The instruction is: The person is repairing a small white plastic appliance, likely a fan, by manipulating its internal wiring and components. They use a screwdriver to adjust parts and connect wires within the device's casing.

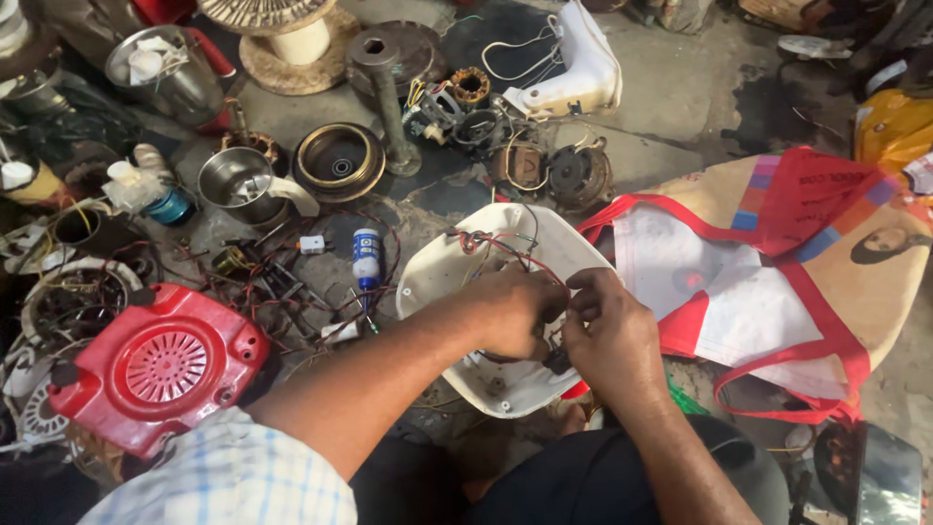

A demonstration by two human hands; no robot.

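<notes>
A white plastic housing (442, 272), open side up, lies on the floor in front of me with red and black wires (505, 248) running inside it. My left hand (510, 311) reaches into the housing and grips the wires near a small black part (557, 362). My right hand (612, 335) meets it from the right, its fingertips pinching the same wires. Both hands touch each other over the housing's right half.
A red vented cover (160, 365) lies at the left among tangled wires. A small blue and white bottle (366, 258), a steel cup (236, 183), motor parts (578, 175) and another white housing (583, 68) lie beyond. A red-trimmed cloth bag (777, 282) lies at the right.
</notes>
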